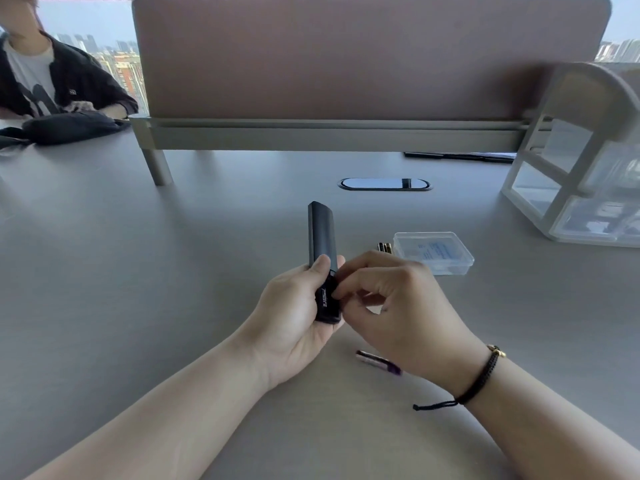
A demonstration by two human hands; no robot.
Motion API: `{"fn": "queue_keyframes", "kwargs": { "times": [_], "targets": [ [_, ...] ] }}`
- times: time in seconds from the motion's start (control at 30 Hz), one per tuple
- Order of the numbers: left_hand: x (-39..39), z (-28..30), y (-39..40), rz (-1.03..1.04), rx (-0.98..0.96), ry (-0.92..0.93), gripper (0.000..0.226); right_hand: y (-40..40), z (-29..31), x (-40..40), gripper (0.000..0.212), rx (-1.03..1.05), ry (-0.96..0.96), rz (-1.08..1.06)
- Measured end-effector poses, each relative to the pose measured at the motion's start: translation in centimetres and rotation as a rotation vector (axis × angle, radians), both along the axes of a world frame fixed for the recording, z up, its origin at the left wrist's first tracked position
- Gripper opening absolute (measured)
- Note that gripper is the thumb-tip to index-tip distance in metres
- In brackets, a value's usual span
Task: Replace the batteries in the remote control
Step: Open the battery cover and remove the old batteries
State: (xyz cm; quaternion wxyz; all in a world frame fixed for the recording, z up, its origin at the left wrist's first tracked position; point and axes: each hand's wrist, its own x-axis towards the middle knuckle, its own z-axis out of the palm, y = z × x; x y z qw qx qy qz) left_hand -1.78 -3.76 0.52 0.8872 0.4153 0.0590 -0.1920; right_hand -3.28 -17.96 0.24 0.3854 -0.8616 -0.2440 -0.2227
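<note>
My left hand [294, 317] grips the lower half of a black remote control [322, 237], held upright over the grey table with its back facing me. My right hand [398, 306] pinches at the remote's lower end with thumb and fingertips, where a black battery with white lettering [325, 301] shows in the compartment. A purple and silver battery [379, 362] lies loose on the table under my right wrist. The ends of dark, gold-tipped batteries [385, 247] peek out beside a clear plastic box [434, 252].
A white drawer organiser [575, 161] stands at the right. A pink desk divider [346, 57] crosses the back, with an oval cable port [384, 184] before it. Another person sits at the far left behind a dark bag [69, 128].
</note>
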Motion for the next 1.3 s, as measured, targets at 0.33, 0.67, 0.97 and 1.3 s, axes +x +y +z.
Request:
{"fn": "queue_keyframes", "kwargs": {
  "times": [0.33,0.67,0.97,1.3],
  "targets": [
    [0.9,-0.3,0.1,0.309,0.126,-0.131,0.028,2.0,-1.3,-1.8,0.036,-0.347,-0.007,-0.114],
    [1.2,-0.5,0.3,0.321,0.061,-0.136,0.025,-1.1,1.8,-8.3,0.044,-0.069,0.138,-0.026],
    [0.8,-0.5,0.5,0.142,0.159,-0.232,0.042,-2.0,-1.2,-8.9,0.039,-0.591,0.074,-0.103],
    [0.7,-0.3,0.6,0.096,0.168,-0.261,0.049,-1.9,-1.2,1.7,0.033,-0.480,0.174,-0.610]
  ]
}}
